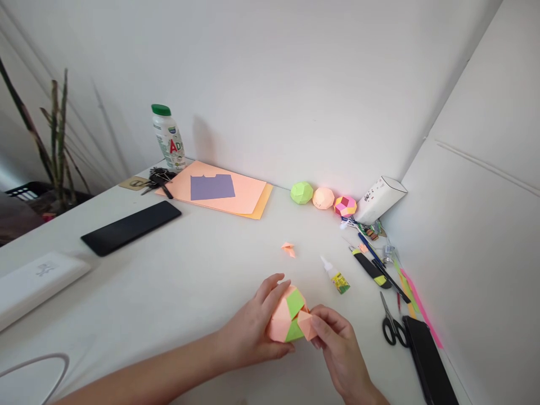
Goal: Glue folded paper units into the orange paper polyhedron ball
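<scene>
A faceted paper ball (279,322) in peach and light green sits in my left hand (259,320), whose fingers wrap round its left side and top. My right hand (337,340) pinches a small peach paper piece (306,324) between thumb and fingers. That piece lies against the ball's right side, where a dark gap shows between two green faces; whether it is joined there I cannot tell. A folded peach paper piece (289,249) rests on the table beyond the ball. To its right lies a small glue bottle (337,276) with a white nozzle.
Three small paper balls (323,198) line the wall beside a white paper container (381,199). Scissors (394,327), a utility knife (369,268) and a black phone-like slab (428,360) lie at right. Paper sheets (248,197), a black slab (131,228) and a white bottle (169,138) are at left.
</scene>
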`<state>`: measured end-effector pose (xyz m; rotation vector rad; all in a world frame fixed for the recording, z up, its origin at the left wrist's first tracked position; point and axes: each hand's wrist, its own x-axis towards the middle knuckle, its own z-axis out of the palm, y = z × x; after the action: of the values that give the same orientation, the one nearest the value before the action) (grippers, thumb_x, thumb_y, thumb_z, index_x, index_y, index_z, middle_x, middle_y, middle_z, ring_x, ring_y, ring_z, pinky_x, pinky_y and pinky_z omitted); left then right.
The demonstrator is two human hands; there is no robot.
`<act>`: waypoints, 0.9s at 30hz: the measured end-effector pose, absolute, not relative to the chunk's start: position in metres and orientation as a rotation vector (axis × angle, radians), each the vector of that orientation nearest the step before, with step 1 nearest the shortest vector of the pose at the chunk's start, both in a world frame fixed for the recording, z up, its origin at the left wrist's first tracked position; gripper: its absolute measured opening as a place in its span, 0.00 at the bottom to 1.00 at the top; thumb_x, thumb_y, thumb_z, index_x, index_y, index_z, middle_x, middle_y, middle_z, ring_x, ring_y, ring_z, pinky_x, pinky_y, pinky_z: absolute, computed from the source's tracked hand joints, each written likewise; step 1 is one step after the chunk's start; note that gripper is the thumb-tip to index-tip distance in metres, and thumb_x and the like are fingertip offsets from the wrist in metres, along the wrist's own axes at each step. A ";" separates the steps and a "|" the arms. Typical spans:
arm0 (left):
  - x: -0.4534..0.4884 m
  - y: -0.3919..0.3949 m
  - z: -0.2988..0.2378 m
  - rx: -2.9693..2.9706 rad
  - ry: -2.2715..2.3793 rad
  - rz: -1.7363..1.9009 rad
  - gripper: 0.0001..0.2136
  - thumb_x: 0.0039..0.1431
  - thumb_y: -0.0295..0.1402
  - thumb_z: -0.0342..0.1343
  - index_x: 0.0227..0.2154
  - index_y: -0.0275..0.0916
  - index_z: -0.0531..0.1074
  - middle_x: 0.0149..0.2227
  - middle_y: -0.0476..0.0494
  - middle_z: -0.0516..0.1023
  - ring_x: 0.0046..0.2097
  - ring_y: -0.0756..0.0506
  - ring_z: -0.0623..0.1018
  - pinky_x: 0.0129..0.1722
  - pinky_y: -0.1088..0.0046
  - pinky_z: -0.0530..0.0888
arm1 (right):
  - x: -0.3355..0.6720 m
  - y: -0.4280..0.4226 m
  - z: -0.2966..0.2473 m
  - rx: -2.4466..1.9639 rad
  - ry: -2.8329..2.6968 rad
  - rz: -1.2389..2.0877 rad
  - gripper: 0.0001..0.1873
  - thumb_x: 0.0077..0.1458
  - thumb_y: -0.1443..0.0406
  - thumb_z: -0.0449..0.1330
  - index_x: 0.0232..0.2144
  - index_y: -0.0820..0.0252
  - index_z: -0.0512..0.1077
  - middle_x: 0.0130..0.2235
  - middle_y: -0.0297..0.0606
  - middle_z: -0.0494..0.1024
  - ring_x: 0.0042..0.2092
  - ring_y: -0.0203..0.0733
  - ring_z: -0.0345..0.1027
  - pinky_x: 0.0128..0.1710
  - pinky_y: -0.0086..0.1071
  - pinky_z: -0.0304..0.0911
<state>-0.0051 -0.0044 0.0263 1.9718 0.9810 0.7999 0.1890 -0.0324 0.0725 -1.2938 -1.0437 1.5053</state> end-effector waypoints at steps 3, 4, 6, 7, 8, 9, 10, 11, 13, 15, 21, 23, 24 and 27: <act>-0.005 -0.005 0.028 1.973 0.987 0.785 0.47 0.45 0.33 0.67 0.62 0.45 0.42 0.65 0.29 0.43 0.65 0.29 0.55 0.55 0.51 0.70 | 0.189 -0.032 0.073 -1.288 -1.059 1.501 0.17 0.53 0.55 0.63 0.21 0.60 0.70 0.23 0.31 0.62 0.27 0.35 0.49 0.28 0.31 0.48; -0.006 -0.005 0.029 1.972 0.985 0.782 0.47 0.45 0.33 0.67 0.62 0.46 0.42 0.65 0.29 0.43 0.65 0.29 0.55 0.55 0.51 0.70 | 0.189 -0.032 0.073 -1.289 -1.061 1.500 0.17 0.53 0.55 0.63 0.21 0.60 0.70 0.23 0.31 0.62 0.27 0.35 0.49 0.28 0.31 0.48; -0.006 -0.005 0.029 1.969 0.982 0.781 0.47 0.45 0.34 0.68 0.63 0.46 0.42 0.65 0.30 0.43 0.65 0.28 0.56 0.55 0.50 0.71 | 0.189 -0.032 0.074 -1.297 -1.060 1.498 0.17 0.53 0.55 0.63 0.21 0.60 0.70 0.23 0.31 0.62 0.27 0.35 0.49 0.28 0.31 0.48; -0.006 -0.005 0.029 1.966 0.981 0.780 0.47 0.45 0.34 0.68 0.63 0.47 0.42 0.65 0.30 0.43 0.64 0.29 0.56 0.55 0.50 0.71 | 0.189 -0.032 0.074 -1.301 -1.058 1.497 0.17 0.52 0.55 0.64 0.21 0.60 0.70 0.23 0.31 0.62 0.27 0.35 0.49 0.28 0.31 0.48; -0.006 -0.005 0.028 1.964 0.980 0.780 0.47 0.45 0.34 0.68 0.63 0.47 0.42 0.65 0.30 0.43 0.64 0.29 0.56 0.55 0.51 0.71 | 0.189 -0.032 0.074 -1.304 -1.055 1.498 0.17 0.52 0.55 0.64 0.21 0.60 0.70 0.23 0.31 0.62 0.27 0.35 0.49 0.28 0.31 0.48; -0.006 -0.005 0.028 1.962 0.979 0.781 0.47 0.45 0.34 0.68 0.63 0.46 0.43 0.65 0.30 0.43 0.64 0.29 0.56 0.54 0.51 0.71 | 0.189 -0.032 0.074 -1.306 -1.052 1.500 0.17 0.52 0.55 0.64 0.21 0.60 0.70 0.23 0.31 0.63 0.26 0.35 0.49 0.28 0.31 0.48; -0.005 -0.005 0.028 1.961 0.980 0.783 0.47 0.44 0.34 0.68 0.63 0.46 0.43 0.65 0.30 0.43 0.64 0.29 0.56 0.55 0.51 0.71 | 0.189 -0.032 0.074 -1.306 -1.049 1.502 0.17 0.52 0.55 0.64 0.21 0.60 0.70 0.23 0.31 0.63 0.26 0.35 0.49 0.28 0.31 0.48; -0.005 -0.005 0.028 1.963 0.980 0.787 0.47 0.44 0.34 0.68 0.63 0.46 0.43 0.65 0.30 0.43 0.65 0.29 0.56 0.55 0.51 0.71 | 0.189 -0.032 0.074 -1.305 -1.046 1.504 0.17 0.52 0.55 0.64 0.20 0.60 0.70 0.22 0.31 0.63 0.26 0.35 0.49 0.28 0.31 0.48; -0.005 -0.005 0.027 1.970 0.980 0.795 0.47 0.44 0.33 0.68 0.63 0.46 0.43 0.65 0.30 0.43 0.65 0.29 0.56 0.55 0.51 0.70 | 0.189 -0.033 0.074 -1.303 -1.042 1.504 0.17 0.52 0.55 0.64 0.20 0.60 0.70 0.22 0.31 0.62 0.27 0.35 0.49 0.28 0.31 0.48; -0.005 -0.005 0.027 1.976 0.985 0.795 0.48 0.44 0.32 0.68 0.62 0.47 0.42 0.65 0.30 0.43 0.64 0.28 0.56 0.55 0.51 0.71 | 0.190 -0.033 0.073 -1.299 -1.042 1.508 0.17 0.52 0.55 0.64 0.20 0.60 0.70 0.23 0.30 0.62 0.27 0.35 0.49 0.29 0.31 0.48; -0.005 -0.005 0.027 1.976 0.993 0.799 0.48 0.43 0.32 0.68 0.62 0.47 0.42 0.65 0.30 0.43 0.64 0.29 0.57 0.53 0.52 0.72 | 0.190 -0.033 0.072 -1.281 -1.040 1.523 0.16 0.53 0.57 0.64 0.21 0.61 0.70 0.23 0.30 0.62 0.27 0.34 0.50 0.29 0.31 0.48; -0.004 -0.005 0.027 1.976 0.998 0.784 0.47 0.44 0.31 0.67 0.62 0.46 0.42 0.65 0.30 0.43 0.64 0.29 0.56 0.54 0.52 0.71 | 0.190 -0.033 0.072 -1.278 -1.037 1.523 0.16 0.53 0.57 0.63 0.21 0.61 0.70 0.23 0.30 0.62 0.27 0.34 0.50 0.29 0.31 0.49; -0.004 -0.005 0.027 1.977 1.002 0.779 0.47 0.44 0.31 0.67 0.62 0.46 0.42 0.65 0.30 0.43 0.64 0.29 0.56 0.54 0.52 0.71 | 0.190 -0.033 0.071 -1.277 -1.036 1.523 0.16 0.54 0.57 0.63 0.21 0.61 0.70 0.23 0.30 0.63 0.27 0.34 0.50 0.29 0.31 0.49; -0.004 -0.005 0.028 1.983 1.003 0.776 0.48 0.44 0.31 0.68 0.62 0.46 0.41 0.65 0.30 0.42 0.64 0.29 0.56 0.55 0.52 0.71 | 0.190 -0.033 0.071 -1.272 -1.029 1.525 0.15 0.54 0.57 0.63 0.22 0.61 0.71 0.23 0.30 0.63 0.27 0.34 0.50 0.29 0.31 0.49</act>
<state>-0.0040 -0.0050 0.0276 1.9826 1.0030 0.7759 0.1896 -0.0331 0.0708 -1.2716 -1.0287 1.5252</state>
